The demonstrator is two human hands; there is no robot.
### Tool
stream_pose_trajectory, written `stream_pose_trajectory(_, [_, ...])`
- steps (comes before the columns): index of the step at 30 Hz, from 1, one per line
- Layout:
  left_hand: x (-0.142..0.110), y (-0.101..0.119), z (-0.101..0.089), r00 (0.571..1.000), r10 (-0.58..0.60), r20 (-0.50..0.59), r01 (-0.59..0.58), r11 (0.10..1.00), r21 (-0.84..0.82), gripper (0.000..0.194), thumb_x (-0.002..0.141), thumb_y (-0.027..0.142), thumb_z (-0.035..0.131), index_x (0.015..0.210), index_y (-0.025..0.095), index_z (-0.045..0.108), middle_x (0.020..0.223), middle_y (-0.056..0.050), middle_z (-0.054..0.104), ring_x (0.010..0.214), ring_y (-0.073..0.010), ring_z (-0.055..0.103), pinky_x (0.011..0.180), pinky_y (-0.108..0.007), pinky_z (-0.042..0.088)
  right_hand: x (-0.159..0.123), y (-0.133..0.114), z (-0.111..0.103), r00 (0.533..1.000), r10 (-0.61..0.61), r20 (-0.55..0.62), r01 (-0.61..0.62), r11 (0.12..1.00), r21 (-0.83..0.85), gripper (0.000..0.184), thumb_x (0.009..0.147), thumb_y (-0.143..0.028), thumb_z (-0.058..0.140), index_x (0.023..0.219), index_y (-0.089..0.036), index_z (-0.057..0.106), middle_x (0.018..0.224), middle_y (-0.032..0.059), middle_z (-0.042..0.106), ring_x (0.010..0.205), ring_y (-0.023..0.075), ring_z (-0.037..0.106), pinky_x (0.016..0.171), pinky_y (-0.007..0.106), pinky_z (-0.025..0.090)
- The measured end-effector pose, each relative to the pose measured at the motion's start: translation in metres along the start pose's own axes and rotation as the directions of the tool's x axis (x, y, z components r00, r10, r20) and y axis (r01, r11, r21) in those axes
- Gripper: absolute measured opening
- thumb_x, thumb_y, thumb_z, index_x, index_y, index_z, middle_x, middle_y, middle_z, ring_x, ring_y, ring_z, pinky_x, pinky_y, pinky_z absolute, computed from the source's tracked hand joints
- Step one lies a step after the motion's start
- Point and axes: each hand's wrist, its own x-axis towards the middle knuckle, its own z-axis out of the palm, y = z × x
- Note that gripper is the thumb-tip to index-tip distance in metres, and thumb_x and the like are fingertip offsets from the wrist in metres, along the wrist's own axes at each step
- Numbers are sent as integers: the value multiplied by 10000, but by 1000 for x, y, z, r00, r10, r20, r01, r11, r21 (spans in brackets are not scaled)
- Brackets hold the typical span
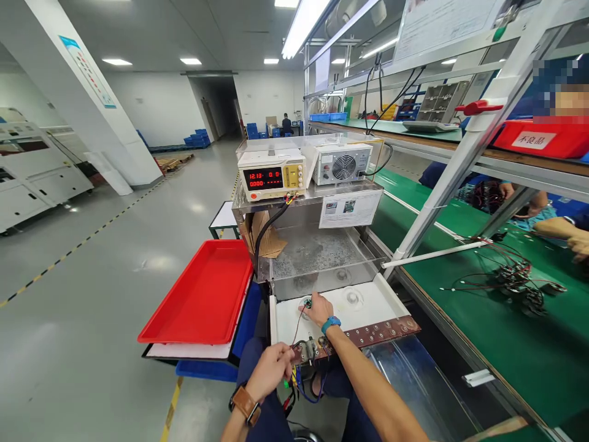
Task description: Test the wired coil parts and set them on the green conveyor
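Note:
My left hand, with a brown-strapped watch on the wrist, is closed on thin wires beside a small metal clamp fixture at the near edge of a white tray. My right hand, wearing a blue wristband, reaches over the fixture and pinches a small round green-and-black part on the tray. A thin red wire runs from that part down towards the fixture. A brown strip with holes lies along the tray's front edge.
A red tray sits on blue bins at left. Behind the white tray stands a clear enclosure, with a power supply showing red digits and a fan unit on top. Another person's arms work at the green bench to the right.

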Motion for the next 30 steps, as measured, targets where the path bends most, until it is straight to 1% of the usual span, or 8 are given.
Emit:
stream_pose_trajectory(3, [-7, -16, 16, 971, -83, 224, 116, 984, -139, 387, 737, 575, 528, 773, 190, 503, 496, 37, 595, 434, -107, 517, 483, -228, 282, 1, 1, 2, 999, -34, -39, 33, 999, -19, 464, 797, -583, 604, 1005, -171, 555, 1014, 134, 645, 1021, 283, 585, 765, 308, 419])
stream_pose_trajectory(5, [-12, -23, 27, 944, -108, 312, 176, 964, -197, 438, 721, 618, 540, 773, 184, 498, 494, 37, 594, 428, -95, 525, 464, -215, 262, 3, 3, 3, 999, -30, -28, 29, 999, -20, 464, 798, -584, 603, 1011, -175, 557, 1025, 130, 642, 1020, 278, 584, 773, 311, 426])
stream_pose_trajectory(9, [-21, -25, 47, 914, -118, 389, 248, 921, -302, 474, 706, 631, 589, 811, 177, 499, 536, 31, 614, 437, -92, 556, 430, -195, 291, 6, 5, 7, 999, 0, 39, 1, 999, -40, 507, 761, -598, 633, 1027, -173, 565, 1029, 121, 648, 982, 264, 601, 751, 304, 437])
stream_pose_trajectory(13, [-22, -17, 59, 906, -82, 416, 270, 868, -416, 479, 686, 580, 671, 854, 170, 490, 612, 12, 632, 429, -81, 556, 400, -180, 317, 7, 6, 12, 996, 24, 89, -20, 999, -48, 564, 727, -615, 652, 1045, -158, 562, 1021, 133, 648, 962, 271, 607, 730, 305, 434])
stream_pose_trajectory(16, [-15, -7, 60, 936, -31, 351, 223, 824, -521, 458, 690, 533, 707, 861, 158, 506, 657, 5, 620, 462, -66, 551, 431, -177, 355, 6, 7, 14, 996, 3, 90, 0, 999, -34, 593, 723, -625, 641, 1073, -157, 539, 1024, 131, 643, 968, 277, 600, 715, 304, 429])
stream_pose_trajectory(22, [11, 15, 53, 989, 46, 143, 52, 787, -615, 444, 657, 459, 766, 866, 166, 505, 738, 6, 605, 575, -70, 560, 532, -197, 414, 5, 9, 12, 995, -57, 85, 58, 998, -5, 407, 797, -497, 608, 1035, -175, 536, 1012, 106, 653, 945, 246, 612, 728, 287, 408])
stream_pose_trajectory(26, [31, 19, 50, 998, 64, 24, -40, 833, -551, 453, 642, 482, 758, 853, 175, 500, 683, 35, 573, 584, -81, 548, 547, -209, 414, 6, 10, 13, 996, -37, 83, 36, 999, 6, 459, 773, -530, 620, 1036, -161, 543, 990, 119, 669, 914, 248, 627, 710, 288, 408])
stream_pose_trajectory(30, [53, 13, 51, 992, 86, -96, -115, 928, -353, 393, 684, 503, 670, 831, 177, 506, 637, 37, 551, 570, -103, 551, 537, -226, 411, 7, 10, 16, 994, -31, 102, 32, 1000, 0, 456, 764, -483, 634, 1064, -155, 535, 984, 126, 676, 912, 244, 631, 706, 285, 405])
